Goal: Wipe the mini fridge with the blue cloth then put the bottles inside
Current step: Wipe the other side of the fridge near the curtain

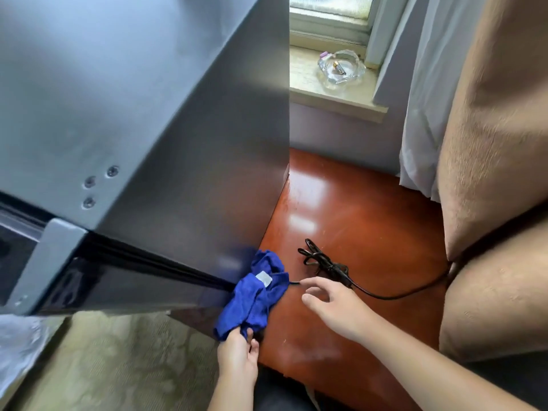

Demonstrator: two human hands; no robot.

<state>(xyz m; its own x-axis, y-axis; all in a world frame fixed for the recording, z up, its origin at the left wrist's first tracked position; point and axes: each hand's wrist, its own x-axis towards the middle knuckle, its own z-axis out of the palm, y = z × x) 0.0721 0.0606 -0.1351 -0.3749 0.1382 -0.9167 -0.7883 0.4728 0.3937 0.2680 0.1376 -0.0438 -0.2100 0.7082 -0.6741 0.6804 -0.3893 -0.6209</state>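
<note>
The grey mini fridge (166, 120) fills the left and middle of the head view, its door edge and black seal low at the left. A crumpled blue cloth (255, 295) with a white tag lies against the fridge's lower front corner. My left hand (237, 355) pinches the cloth's near end from below. Just right of the cloth, my right hand (335, 307) hovers over the wooden surface with fingers spread and nothing in it. No bottles are in view.
The fridge stands on a glossy red-brown wooden top (355, 221). A black power cord (326, 266) lies coiled beside the cloth and runs right. A tan armchair (489, 173) stands at the right. A glass ashtray (341, 69) sits on the windowsill. Patterned carpet (118, 366) lies below.
</note>
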